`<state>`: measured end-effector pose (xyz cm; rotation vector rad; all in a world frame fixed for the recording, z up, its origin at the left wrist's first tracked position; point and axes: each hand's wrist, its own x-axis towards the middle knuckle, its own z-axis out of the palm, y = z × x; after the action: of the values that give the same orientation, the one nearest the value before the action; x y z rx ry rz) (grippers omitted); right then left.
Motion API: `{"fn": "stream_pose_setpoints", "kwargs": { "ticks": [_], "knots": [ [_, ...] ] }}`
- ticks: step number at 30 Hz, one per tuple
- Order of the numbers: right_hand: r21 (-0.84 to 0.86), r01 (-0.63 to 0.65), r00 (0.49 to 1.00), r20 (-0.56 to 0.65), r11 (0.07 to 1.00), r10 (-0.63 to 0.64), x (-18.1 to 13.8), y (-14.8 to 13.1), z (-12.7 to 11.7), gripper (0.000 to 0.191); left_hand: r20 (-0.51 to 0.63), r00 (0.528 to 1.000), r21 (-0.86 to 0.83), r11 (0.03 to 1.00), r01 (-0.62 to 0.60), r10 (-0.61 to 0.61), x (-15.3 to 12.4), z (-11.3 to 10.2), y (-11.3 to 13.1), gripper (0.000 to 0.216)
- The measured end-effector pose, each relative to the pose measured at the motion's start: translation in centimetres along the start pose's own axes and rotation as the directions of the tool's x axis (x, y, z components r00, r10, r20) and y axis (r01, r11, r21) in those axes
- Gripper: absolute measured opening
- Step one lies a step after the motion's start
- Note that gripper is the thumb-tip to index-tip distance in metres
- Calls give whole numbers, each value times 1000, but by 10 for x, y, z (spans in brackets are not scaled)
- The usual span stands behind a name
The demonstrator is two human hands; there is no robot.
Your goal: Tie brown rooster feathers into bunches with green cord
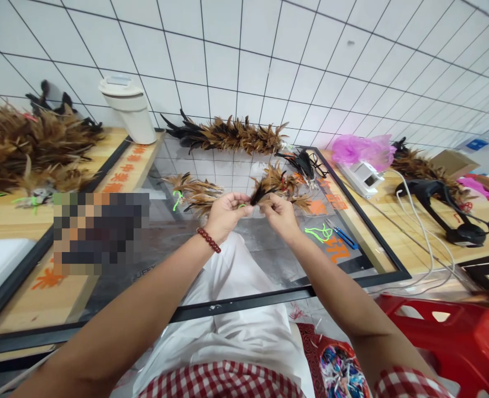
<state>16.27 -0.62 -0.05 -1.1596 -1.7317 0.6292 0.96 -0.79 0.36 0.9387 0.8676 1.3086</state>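
Observation:
My left hand (224, 213) and my right hand (279, 214) meet above a glass-topped table (269, 265), both pinching a small bunch of brown and black feathers (277, 185) between the fingertips. A red bead bracelet (208, 240) circles my left wrist. Just left of my hands lies another small feather bundle (194, 193) tied with a green band. A long finished strip of brown feathers (231, 134) stretches along the wall behind.
A heap of feathers (24, 143) fills the wooden bench at left, beside a white container (130, 108). Green bands (316, 232) and blue-handled scissors (343, 236) lie at right. Further right are a pink bag (358, 149), a white device (362, 178), cables and a red plastic stool (455, 337).

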Motion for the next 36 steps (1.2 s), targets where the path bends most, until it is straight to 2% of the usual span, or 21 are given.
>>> {"fn": "stream_pose_setpoints", "kwargs": {
  "ticks": [4,8,13,19,24,31,36],
  "knots": [
    [88,80,997,8,993,-81,-1,-2,1,18,30,994,136,985,-108,105,1,0,-2,26],
    [88,115,993,15,989,-117,-2,-7,0,19,-35,990,207,971,-123,133,1,-1,-1,21],
    [29,57,998,-11,998,-56,-1,-5,-2,18,-23,1000,121,993,-11,14,0,-1,-3,16],
    [11,6,997,78,1000,-7,0,1,2,17,99,988,-130,983,132,-120,-2,-2,2,27],
    [-15,13,996,87,1000,-11,1,-1,0,17,234,950,-145,958,246,-209,-2,-6,3,26],
    [-93,-21,997,74,995,28,4,-1,-2,16,241,944,-108,960,257,-225,-2,-6,2,27],
    [-141,-19,999,25,990,23,3,3,0,16,252,950,-91,973,213,-184,-3,-5,1,26]
  ]
}}
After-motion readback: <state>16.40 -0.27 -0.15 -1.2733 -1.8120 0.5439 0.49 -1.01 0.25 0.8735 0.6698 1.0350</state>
